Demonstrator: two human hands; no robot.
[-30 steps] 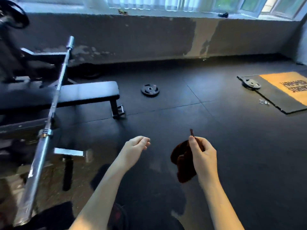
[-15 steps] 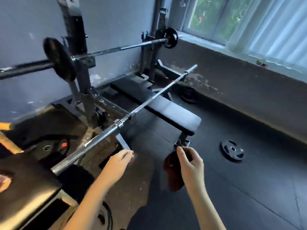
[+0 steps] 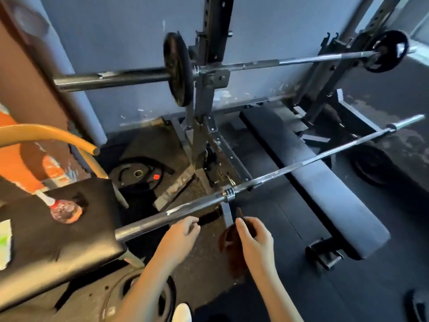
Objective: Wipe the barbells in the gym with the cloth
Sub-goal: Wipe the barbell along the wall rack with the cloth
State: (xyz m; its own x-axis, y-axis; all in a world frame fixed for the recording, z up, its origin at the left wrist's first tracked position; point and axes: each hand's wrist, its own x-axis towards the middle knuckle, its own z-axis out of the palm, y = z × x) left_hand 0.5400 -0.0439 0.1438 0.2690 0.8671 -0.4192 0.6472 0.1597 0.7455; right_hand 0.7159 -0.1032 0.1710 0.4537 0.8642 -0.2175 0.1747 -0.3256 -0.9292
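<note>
My right hand (image 3: 255,242) pinches the cloth (image 3: 232,254); my left hand (image 3: 178,238) hangs loosely curled, empty, just beside the lower barbell (image 3: 278,173).

A dark brown cloth (image 3: 232,249) hangs crumpled just below a bare steel barbell (image 3: 267,176) lying diagonally; a plate-loaded barbell (image 3: 255,63) rests racked behind.

a blue-grey wall (image 3: 116,31) fills the top of my view, paint chipped along its foot. a black steel rack (image 3: 214,24) stands against it at upper centre. black rubber floor (image 3: 336,287) spreads over the lower right, and a long black padded bench (image 3: 325,194) runs across it from centre to right. at lower left sits a black padded seat (image 3: 58,240) with a dull sheen on it.
</note>
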